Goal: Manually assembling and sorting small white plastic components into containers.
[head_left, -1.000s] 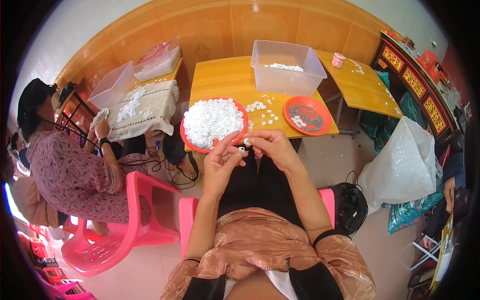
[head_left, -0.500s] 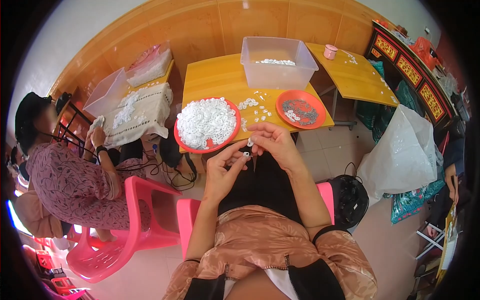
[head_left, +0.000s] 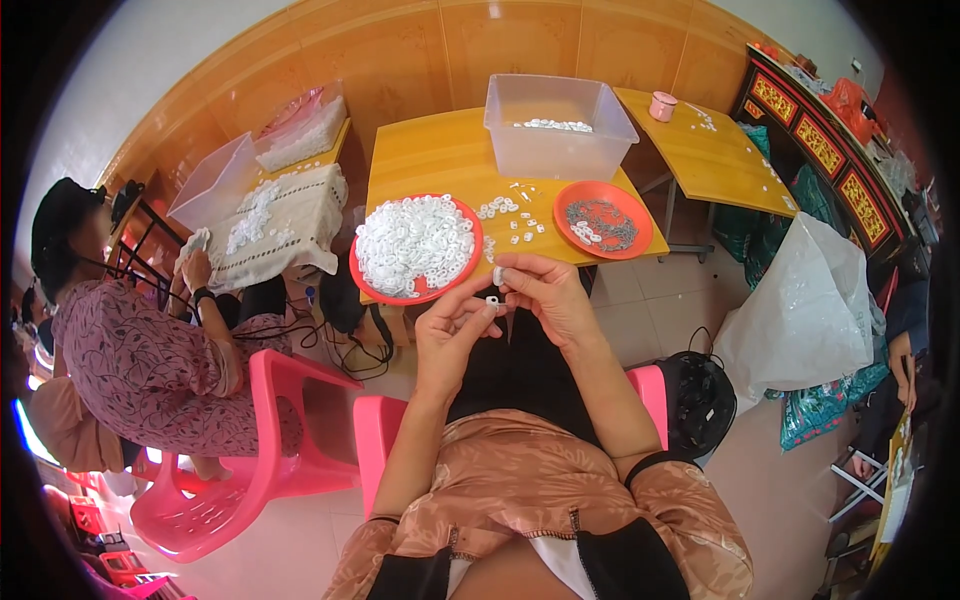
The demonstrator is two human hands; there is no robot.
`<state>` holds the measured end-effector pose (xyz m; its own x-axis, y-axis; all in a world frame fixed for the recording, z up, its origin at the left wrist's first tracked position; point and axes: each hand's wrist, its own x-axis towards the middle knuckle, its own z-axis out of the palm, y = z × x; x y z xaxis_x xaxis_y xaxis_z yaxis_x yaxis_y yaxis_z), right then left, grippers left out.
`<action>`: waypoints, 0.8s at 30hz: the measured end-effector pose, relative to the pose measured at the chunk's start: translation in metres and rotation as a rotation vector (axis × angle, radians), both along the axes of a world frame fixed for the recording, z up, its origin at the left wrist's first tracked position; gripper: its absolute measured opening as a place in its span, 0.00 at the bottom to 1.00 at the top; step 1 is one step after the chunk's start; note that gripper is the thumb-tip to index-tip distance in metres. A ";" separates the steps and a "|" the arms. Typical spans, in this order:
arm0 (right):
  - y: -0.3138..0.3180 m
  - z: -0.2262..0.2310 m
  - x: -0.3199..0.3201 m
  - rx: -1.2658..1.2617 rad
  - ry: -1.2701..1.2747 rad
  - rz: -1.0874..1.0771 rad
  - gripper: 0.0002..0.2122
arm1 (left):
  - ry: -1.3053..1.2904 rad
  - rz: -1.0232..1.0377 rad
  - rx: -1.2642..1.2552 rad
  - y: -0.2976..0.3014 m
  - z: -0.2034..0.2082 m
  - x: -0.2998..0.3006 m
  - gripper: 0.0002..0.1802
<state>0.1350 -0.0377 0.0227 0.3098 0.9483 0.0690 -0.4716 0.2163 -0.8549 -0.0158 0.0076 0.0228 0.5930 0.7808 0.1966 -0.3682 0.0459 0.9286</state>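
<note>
Above my lap, at the table's near edge, my two hands work close together. My left hand pinches a small white plastic piece with a hole between thumb and fingers. Just above it, my right hand grips another small white piece at its fingertips. In front of my left hand, a red plate bears a large heap of white oval pieces. Right of it, an orange-red plate holds small grey metal parts and a few white pieces. Several loose white pieces lie between the plates.
A translucent plastic box with white pieces stands at the table's back. To the left, a person sits beside a cloth-covered table. A pink chair, a black bag and a large white sack stand around me.
My hands have shifted slightly, and the white pieces in their fingertips have turned a little. The view has moved slightly. Plates and box stay put.
</note>
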 end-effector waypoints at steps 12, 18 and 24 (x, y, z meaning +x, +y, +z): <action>-0.002 0.005 -0.008 0.025 -0.209 -0.050 0.09 | 0.006 0.127 -0.022 0.007 -0.001 -0.006 0.11; -0.002 0.004 -0.009 0.020 -0.224 -0.043 0.08 | -0.007 0.132 -0.039 0.007 -0.001 -0.006 0.10; -0.002 0.001 -0.007 0.020 -0.182 -0.011 0.08 | -0.025 0.131 -0.060 0.006 0.001 -0.007 0.10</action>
